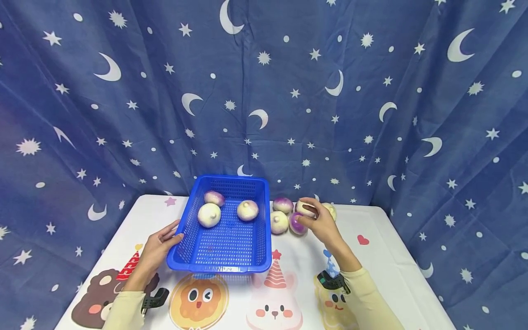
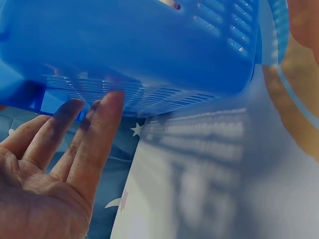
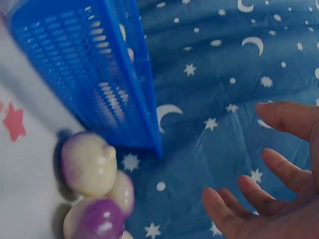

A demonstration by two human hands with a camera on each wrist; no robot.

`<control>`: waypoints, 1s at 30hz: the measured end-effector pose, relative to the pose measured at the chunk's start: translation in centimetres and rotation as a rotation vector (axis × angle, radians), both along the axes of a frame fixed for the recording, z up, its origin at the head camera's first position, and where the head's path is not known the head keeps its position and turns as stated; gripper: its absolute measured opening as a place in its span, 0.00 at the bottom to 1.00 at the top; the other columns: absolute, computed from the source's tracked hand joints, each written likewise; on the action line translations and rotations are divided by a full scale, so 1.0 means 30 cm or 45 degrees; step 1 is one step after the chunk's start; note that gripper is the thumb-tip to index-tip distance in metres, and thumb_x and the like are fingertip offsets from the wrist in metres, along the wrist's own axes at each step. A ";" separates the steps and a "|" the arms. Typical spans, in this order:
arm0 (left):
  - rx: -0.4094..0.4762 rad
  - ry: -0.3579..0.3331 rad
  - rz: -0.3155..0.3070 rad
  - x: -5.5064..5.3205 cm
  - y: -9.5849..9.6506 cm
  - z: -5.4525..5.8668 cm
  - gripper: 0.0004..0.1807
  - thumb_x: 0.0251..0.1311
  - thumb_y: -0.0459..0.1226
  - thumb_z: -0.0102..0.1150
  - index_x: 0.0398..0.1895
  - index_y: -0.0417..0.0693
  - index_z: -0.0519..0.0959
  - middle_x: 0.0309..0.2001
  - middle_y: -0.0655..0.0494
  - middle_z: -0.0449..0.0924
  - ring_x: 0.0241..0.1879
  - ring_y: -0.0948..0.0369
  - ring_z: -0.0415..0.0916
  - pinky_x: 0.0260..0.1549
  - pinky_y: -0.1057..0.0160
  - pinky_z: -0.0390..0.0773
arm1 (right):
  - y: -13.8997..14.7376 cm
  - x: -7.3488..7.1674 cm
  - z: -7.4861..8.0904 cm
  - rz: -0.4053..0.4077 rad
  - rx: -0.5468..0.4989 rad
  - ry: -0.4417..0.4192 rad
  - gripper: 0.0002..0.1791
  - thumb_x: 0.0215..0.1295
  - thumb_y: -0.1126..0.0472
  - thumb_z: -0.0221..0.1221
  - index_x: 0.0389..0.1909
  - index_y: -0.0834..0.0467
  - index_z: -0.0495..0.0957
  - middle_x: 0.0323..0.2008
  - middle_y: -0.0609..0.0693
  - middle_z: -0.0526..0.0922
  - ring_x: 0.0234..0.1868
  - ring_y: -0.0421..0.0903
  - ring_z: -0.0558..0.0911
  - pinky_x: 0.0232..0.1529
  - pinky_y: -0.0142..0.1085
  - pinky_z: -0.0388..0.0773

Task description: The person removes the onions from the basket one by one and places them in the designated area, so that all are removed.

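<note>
My left hand (image 1: 158,247) holds the left rim of a blue plastic basket (image 1: 177,262), thumb over the rim. Its fingers lie along the outside wall in the left wrist view. Three white-and-purple turnips sit inside: one purple-topped turnip (image 1: 214,198), one pale turnip (image 1: 209,215) and another (image 1: 247,210) to their right. My right hand (image 1: 323,224) hovers over the turnips right of the basket, fingers spread. A white turnip (image 1: 304,208) and a purple turnip (image 1: 297,224) lie partly behind its fingers. In the right wrist view nothing is between the fingers.
Beside the basket's right wall lie a pale turnip (image 1: 279,222) and a purple-topped turnip (image 1: 283,205). Another turnip (image 1: 331,210) shows behind the right hand. A white cartoon-printed tablecloth (image 1: 383,256) covers the table. A blue star-and-moon curtain (image 1: 288,114) hangs behind it.
</note>
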State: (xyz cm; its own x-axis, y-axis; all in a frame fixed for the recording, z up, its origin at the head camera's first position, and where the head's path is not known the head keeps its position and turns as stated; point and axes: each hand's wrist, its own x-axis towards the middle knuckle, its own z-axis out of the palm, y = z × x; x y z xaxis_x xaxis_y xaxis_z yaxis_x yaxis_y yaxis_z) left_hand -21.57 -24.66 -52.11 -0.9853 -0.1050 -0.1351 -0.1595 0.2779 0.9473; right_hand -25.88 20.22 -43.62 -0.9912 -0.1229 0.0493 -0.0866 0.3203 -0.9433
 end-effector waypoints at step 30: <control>0.023 -0.039 -0.002 -0.001 -0.001 0.009 0.38 0.66 0.47 0.59 0.77 0.52 0.57 0.71 0.39 0.63 0.71 0.43 0.63 0.71 0.43 0.61 | -0.248 0.005 0.077 0.305 -0.159 0.075 0.35 0.55 0.70 0.67 0.65 0.58 0.68 0.63 0.63 0.70 0.65 0.60 0.73 0.59 0.47 0.79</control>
State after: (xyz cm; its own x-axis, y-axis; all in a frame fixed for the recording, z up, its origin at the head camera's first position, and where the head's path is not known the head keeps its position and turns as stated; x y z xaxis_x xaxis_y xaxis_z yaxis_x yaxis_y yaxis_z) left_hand -21.59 -24.68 -51.84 -0.9808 -0.1006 -0.1671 -0.1881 0.2609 0.9469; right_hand -25.74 12.77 -41.31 -0.9295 -0.3430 0.1358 -0.2022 0.1659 -0.9652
